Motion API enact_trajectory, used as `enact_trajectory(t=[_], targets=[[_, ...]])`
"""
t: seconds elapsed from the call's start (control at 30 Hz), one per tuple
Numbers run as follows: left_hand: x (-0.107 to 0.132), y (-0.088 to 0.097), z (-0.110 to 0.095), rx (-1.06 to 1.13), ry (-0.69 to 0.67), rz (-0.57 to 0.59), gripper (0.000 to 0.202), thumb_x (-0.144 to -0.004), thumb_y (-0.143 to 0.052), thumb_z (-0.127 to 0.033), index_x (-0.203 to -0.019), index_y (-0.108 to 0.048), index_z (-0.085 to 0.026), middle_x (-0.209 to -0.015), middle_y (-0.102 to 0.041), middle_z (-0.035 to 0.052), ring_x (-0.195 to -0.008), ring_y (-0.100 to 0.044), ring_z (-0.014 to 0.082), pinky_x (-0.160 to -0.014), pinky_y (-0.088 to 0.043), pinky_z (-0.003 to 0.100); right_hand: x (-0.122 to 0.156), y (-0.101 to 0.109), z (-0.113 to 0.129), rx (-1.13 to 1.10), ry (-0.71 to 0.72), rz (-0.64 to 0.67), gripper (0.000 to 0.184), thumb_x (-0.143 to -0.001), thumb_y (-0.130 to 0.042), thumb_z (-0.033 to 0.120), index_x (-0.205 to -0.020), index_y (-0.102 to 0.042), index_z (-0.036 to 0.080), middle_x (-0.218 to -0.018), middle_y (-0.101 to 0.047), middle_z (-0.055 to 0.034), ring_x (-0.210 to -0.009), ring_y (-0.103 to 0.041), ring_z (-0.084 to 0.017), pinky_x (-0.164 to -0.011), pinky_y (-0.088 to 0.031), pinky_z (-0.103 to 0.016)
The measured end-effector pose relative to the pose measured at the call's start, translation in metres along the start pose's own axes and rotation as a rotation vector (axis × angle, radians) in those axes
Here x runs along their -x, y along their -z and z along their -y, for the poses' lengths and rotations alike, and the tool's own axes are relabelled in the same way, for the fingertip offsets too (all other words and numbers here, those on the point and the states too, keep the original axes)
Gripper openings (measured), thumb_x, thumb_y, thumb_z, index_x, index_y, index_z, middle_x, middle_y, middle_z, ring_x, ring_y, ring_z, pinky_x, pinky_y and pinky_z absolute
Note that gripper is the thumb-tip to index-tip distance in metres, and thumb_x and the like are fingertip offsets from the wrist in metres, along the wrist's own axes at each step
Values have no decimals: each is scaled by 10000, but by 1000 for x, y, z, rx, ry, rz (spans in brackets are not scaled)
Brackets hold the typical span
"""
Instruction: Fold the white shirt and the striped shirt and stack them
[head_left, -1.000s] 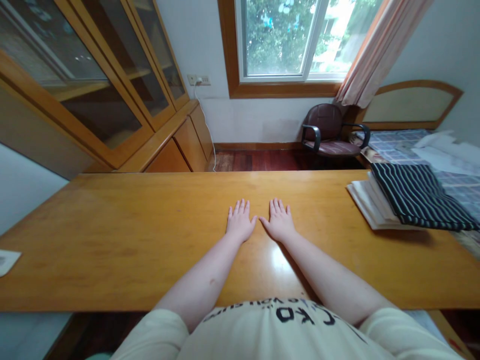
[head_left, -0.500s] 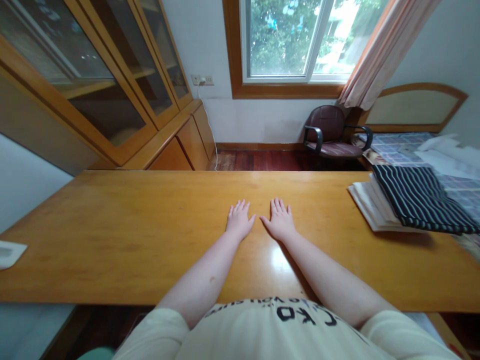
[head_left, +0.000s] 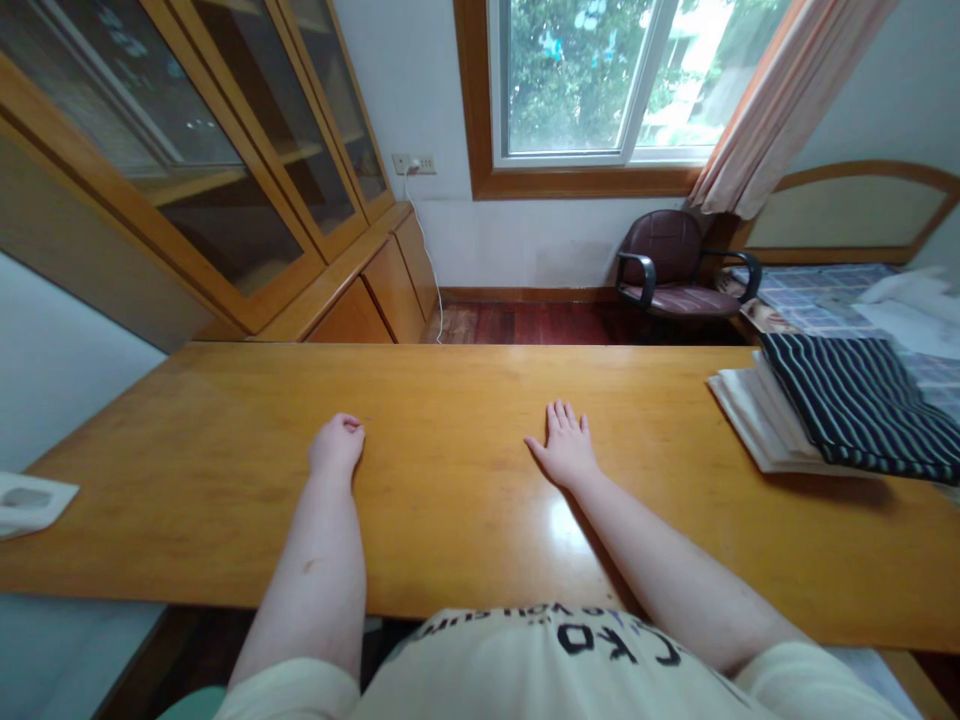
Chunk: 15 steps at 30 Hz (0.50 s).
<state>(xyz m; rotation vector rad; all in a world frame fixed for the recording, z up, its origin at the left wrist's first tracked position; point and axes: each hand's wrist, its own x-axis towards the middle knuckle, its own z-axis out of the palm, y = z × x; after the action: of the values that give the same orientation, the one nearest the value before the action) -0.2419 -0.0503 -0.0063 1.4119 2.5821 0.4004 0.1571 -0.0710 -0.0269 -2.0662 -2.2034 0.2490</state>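
Note:
My right hand (head_left: 564,448) lies flat, fingers stretched out, on the wooden table (head_left: 225,420), right of the middle. My left hand (head_left: 337,445) rests on the table left of centre with its fingers curled under into a loose fist; nothing shows in it. A striped dark cloth (head_left: 855,405) lies folded on a stack of white papers (head_left: 757,425) at the table's right end, well away from both hands.
A white object (head_left: 30,500) sits at the table's left edge. Behind the table stand a glass-fronted wooden cabinet (head_left: 225,180), a dark armchair (head_left: 664,265) under the window, and a bed (head_left: 840,290) at the right.
My left hand slid left, away from the right hand, and curled from flat into a fist. The right hand stayed flat in place. The view shifted slightly left.

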Motion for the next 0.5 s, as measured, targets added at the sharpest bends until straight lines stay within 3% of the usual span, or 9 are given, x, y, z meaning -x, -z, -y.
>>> enact_trajectory(t=[0.07, 0.13, 0.23, 0.3, 0.5], targets=[[2, -4, 0, 18, -65, -6, 315, -805, -492, -280, -1084, -621, -210, -1026, -695, 77, -1009, -629, 248, -866, -489, 356, 0, -1, 0, -2, -2, 0, 840, -863, -330, 623, -1475, -237, 54, -1542, -180, -159, -1424, -113, -287, -1128, -34, -486], [5, -8, -6, -29, -155, -12, 487, -809, -492, -318, -1282, -517, -205, -1256, -604, 106, -1206, -516, 291, -987, -418, 434, 0, -1, 0, -4, 0, -4, 838, -864, -332, 620, -1474, -240, 54, -1541, -184, -159, -1423, -117, -287, -1129, -33, -481], [9, -15, -18, -138, -289, 14, 732, -818, -480, -344, -1484, -215, -197, -1546, -215, 128, -1411, -181, 339, -1098, -203, 578, 0, -1, 0, -9, 3, -10, 836, -865, -334, 618, -1474, -241, 53, -1540, -189, -156, -1423, -122, -284, -1130, -37, -479], [11, -18, -24, -158, -353, 41, 730, -842, -439, -318, -1501, -150, -191, -1571, -89, 125, -1427, -131, 314, -1119, -150, 568, 0, 0, -1, -11, 3, -12, 837, -865, -336, 618, -1474, -239, 52, -1540, -189, -154, -1423, -121, -281, -1131, -39, -480], [24, -28, -38, -187, -430, 78, 494, -887, -320, -215, -1353, -475, -160, -1468, -394, 109, -1371, -319, 245, -1135, -215, 456, 2, 1, 0, -48, 5, -18, 823, -861, -380, 602, -1462, -270, 50, -1534, -203, -170, -1421, -129, -289, -1131, -42, -487]])
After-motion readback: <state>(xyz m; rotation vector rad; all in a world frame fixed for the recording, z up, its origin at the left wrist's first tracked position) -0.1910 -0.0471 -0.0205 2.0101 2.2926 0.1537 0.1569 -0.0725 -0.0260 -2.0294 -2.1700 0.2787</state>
